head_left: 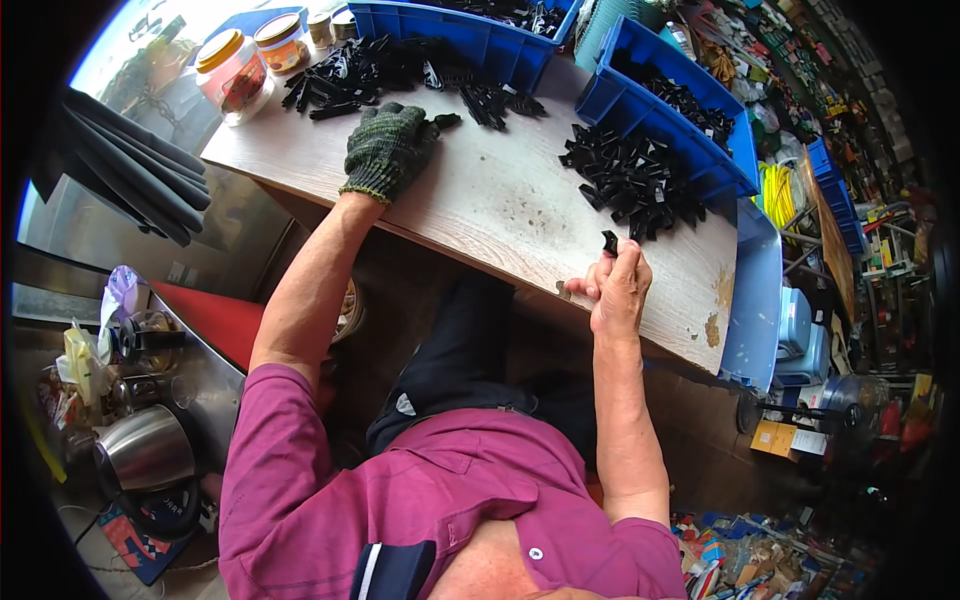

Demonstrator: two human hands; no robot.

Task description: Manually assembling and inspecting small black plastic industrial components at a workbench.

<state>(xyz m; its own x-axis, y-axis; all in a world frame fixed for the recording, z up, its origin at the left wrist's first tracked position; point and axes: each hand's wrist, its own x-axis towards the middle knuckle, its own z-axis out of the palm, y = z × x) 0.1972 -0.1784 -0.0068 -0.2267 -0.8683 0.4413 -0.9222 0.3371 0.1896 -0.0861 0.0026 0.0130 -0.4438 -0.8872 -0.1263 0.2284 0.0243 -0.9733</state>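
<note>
My left hand (388, 150), in a dark green knitted glove, is closed over the table near its front edge. A black plastic part (447, 121) sticks out past the gloved fingers on the right; the rest of it is hidden. My bare right hand (622, 285) pinches a small black plastic piece (609, 242) between thumb and forefinger, above the table's front right. Just beyond that hand lies a heap of small black pieces (635, 180). Longer black parts (370, 72) are piled beyond the glove.
Two blue bins (520, 62) (655, 115) holding black parts stand along the table's (500, 190) far side. Lidded jars (232, 75) sit at the far left corner. A metal kettle (150, 450) is at lower left. Crowded clutter (790, 60) fills the right side.
</note>
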